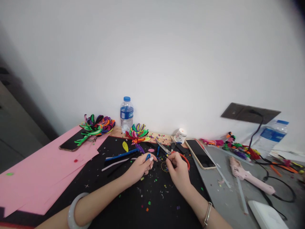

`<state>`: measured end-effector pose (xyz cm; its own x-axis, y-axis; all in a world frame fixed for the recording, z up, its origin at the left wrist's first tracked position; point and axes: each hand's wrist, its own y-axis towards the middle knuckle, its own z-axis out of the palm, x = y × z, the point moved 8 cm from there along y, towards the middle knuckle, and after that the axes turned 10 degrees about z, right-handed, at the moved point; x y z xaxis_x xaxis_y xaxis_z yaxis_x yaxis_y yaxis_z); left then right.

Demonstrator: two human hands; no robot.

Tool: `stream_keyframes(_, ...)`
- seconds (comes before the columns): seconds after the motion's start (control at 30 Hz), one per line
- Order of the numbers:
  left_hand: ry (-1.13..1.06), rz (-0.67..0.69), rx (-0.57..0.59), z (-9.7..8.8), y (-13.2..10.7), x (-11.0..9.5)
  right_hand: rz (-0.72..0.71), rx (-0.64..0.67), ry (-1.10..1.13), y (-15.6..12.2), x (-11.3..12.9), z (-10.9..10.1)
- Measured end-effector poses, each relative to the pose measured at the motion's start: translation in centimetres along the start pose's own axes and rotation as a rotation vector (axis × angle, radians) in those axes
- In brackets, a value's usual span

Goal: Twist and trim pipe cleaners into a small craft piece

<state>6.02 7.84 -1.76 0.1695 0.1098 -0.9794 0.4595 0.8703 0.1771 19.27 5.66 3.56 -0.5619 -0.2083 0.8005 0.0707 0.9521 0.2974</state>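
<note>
My left hand (140, 167) rests on the black mat (133, 203), fingers pinched on a small blue pipe-cleaner piece (148, 156). My right hand (177, 168) is beside it, fingers curled and pinched over a small ring-shaped piece (164, 166); what it grips is too small to name. Long blue (121, 155) and white pipe cleaners (116, 163) lie just left of my left hand. Scissors (163, 148) and an orange loop (186, 159) lie just beyond my right hand.
Pink paper (35, 178) covers the left, with a phone (71, 143) and a multicoloured pipe-cleaner flower (97, 125). A second flower (138, 132), a water bottle (126, 114) and tape roll (180, 135) stand at the back. Right: phone (200, 153), pink glue gun (247, 175), cable, second bottle (271, 135).
</note>
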Motion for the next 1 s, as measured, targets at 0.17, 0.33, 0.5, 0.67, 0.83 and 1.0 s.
stream_keyframes(0.17,0.008,-0.01,0.026,0.4,-0.3,-0.9,-0.226,0.063,-0.3,-1.3,1.8,1.4)
stream_keyframes(0.33,0.026,-0.037,0.072,0.9,-0.6,-1.1,-0.291,0.076,-0.457,-1.7,2.4,1.9)
stream_keyframes(0.5,0.005,-0.027,0.11,1.5,-0.8,-1.2,-0.327,0.031,-0.513,-1.9,2.8,2.1)
stream_keyframes(0.67,-0.04,-0.017,0.103,1.7,-0.9,-0.4,-0.323,0.027,-0.466,-2.2,2.7,2.4)
stream_keyframes(0.83,0.114,0.015,0.108,1.8,-1.2,-0.5,-0.353,0.059,-0.316,-2.8,3.3,2.8)
stream_keyframes(1.0,0.132,0.055,0.029,0.8,-0.8,-1.6,-0.254,0.119,-0.172,-2.4,2.6,2.9)
